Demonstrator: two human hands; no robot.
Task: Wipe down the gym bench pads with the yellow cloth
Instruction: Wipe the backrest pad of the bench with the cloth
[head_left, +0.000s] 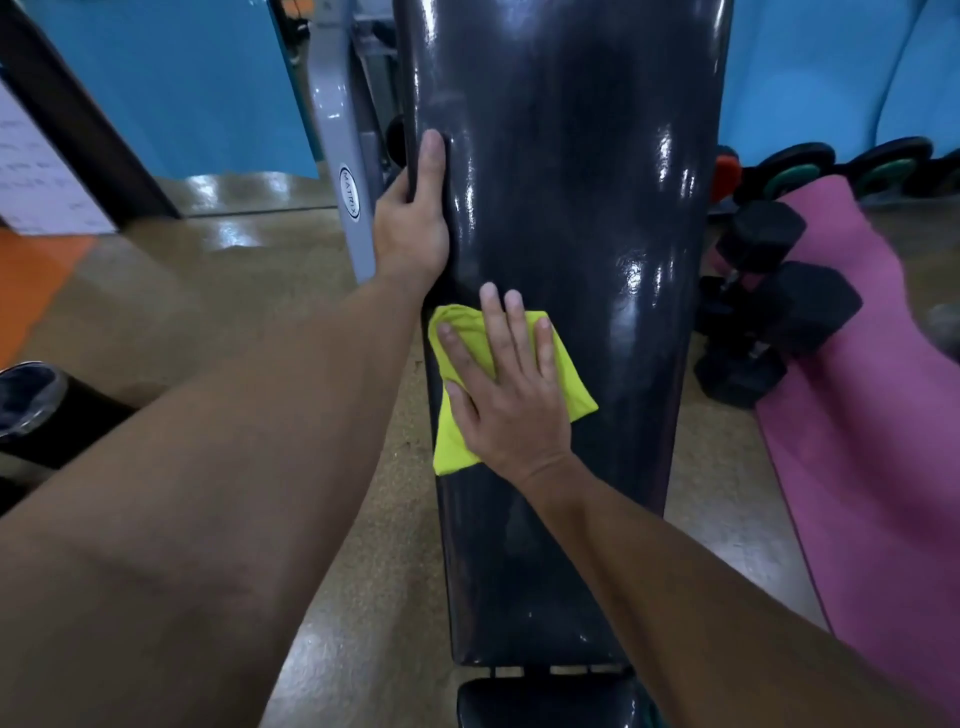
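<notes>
the right hand (506, 387) lies flat on the yellow cloth (558, 364), fingers straight and a little spread, pressing it onto the long black bench pad (571, 182). the cloth is crumpled under the palm, near the left edge of the pad about halfway along its visible length; one corner pokes out to the right of the hand and another hangs out below it at the pad's edge. the left hand (413, 223) holds the left edge of the same pad higher up, thumb on the shiny top face, the other fingers wrapped round the side where they are mostly hidden, so the grip behind probably closes on the pad's edge. the two hands are near each other but not touching. both forearms are bare and reach in from the bottom of the view.

the long pad is glossy with light streaks on it. below it, across a narrow gap, sits a second smaller black pad (545, 701). left of the bench rises a grey metal frame (340, 171) with an oval label on it. to the right, black dumbbells (779, 306) rest against a pink mat (872, 415) on the brownish floor (182, 291), and more weights (841, 166) lie farther back by the blue wall (171, 88). at the far left edge there is a black roller (36, 405).
</notes>
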